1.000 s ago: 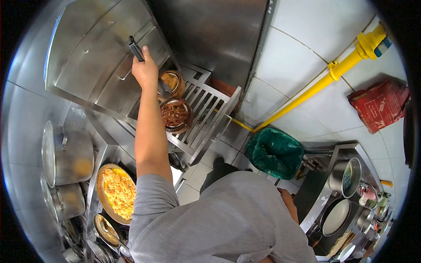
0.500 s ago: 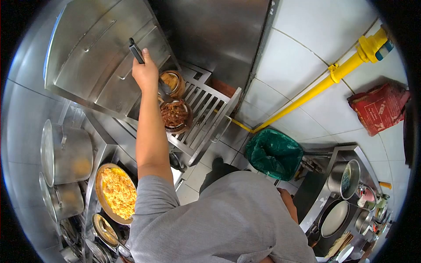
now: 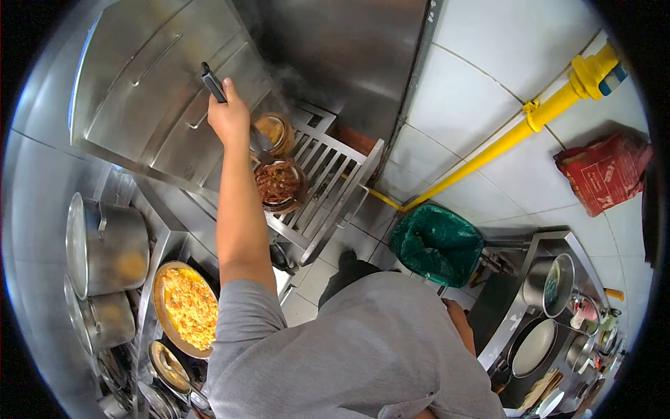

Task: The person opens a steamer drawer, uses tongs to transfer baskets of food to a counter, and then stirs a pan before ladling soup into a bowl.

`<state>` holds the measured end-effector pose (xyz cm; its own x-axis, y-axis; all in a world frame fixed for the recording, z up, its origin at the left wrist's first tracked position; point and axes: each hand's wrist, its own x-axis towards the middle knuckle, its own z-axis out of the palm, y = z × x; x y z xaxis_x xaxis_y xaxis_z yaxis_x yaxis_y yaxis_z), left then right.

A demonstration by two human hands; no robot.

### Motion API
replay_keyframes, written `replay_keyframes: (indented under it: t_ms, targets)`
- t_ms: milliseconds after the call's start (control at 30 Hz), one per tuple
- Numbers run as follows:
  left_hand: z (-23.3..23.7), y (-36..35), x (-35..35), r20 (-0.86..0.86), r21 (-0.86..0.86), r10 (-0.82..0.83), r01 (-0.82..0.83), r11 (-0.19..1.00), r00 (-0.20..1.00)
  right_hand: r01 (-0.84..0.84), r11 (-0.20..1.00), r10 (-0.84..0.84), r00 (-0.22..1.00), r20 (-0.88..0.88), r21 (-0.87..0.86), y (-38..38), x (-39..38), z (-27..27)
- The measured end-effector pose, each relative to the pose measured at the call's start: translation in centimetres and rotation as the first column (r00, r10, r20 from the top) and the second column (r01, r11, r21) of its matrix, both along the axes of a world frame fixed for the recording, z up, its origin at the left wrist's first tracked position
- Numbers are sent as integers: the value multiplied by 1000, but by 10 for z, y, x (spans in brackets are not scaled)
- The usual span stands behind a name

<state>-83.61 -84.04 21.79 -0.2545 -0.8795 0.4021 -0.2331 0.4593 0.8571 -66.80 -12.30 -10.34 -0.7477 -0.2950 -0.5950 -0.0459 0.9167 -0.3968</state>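
Note:
My left hand (image 3: 229, 124) is closed around the black-edged handle of the tongs (image 3: 213, 85), which runs up past my thumb. The dark far end of the tongs lies over a round dish of brown, sauced pieces (image 3: 278, 183), overlapping its near-left edge. Just behind it stands a second round dish (image 3: 273, 133) with paler yellow-brown food. Both dishes rest on a slatted metal rack (image 3: 319, 165). Low at my right side hangs my right hand (image 3: 457, 322), partly covered by the grey shirt, its fingers not distinct.
A raised steel panel (image 3: 167, 91) stands left of the rack. Nearer on the left are a pan of yellow food (image 3: 185, 307) and large pots (image 3: 112, 244). A green-lined bin (image 3: 438, 244) stands right of my foot, before a stove with pans (image 3: 534, 347). A yellow pipe (image 3: 481, 157) crosses the tiled wall.
A faint haze of steam now shows above the dishes. My left hand and the tongs have shifted slightly, the handle end tipping a little up and left.

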Motion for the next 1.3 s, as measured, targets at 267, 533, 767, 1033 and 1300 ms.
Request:
replay_keyframes:
  t_ms: [267, 533, 767, 1033, 1300]
  targets:
    - [-13, -15, -5, 8, -22, 29, -29, 999, 1000, 32, 999, -32, 998, 57, -6, 7, 0, -20]
    - [-13, -20, -13, 14, 12, 6, -6, 1000, 1000, 33, 999, -34, 996, 87, 7, 15, -1, -31]
    - [-7, -15, -13, 39, 35, -6, 5, 999, 999, 43, 999, -43, 994, 104, -1, 14, -1, -26]
    - [-32, 20, 2, -54, -155, 14, -22, 988, 998, 101, 994, -96, 989, 109, -40, 12, 1, -20]
    - [-59, 47, 27, -297, 75, -33, 57, 996, 954, 165, 977, -156, 985, 76, -137, 5, 12, -39]
